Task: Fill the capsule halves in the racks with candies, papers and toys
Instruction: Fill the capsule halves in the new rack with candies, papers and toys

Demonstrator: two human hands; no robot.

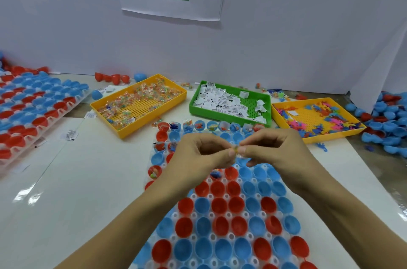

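Observation:
A clear rack (211, 216) of red and blue capsule halves lies in front of me; its far rows hold candies, papers and toys, the near rows are bare. Both hands meet above the rack's far part. My left hand (198, 154) and my right hand (271, 147) pinch a small wrapped candy (236, 149) between their fingertips. Behind the rack stand a yellow tray of wrapped candies (141, 103), a green tray of white papers (231, 103) and a yellow tray of small coloured toys (317, 119).
A second rack of capsule halves (33, 105) lies at the left. Loose blue and red halves (387, 121) are heaped at the right edge. A few loose halves (112, 78) sit by the white back wall. Stray papers (71, 135) lie on the table.

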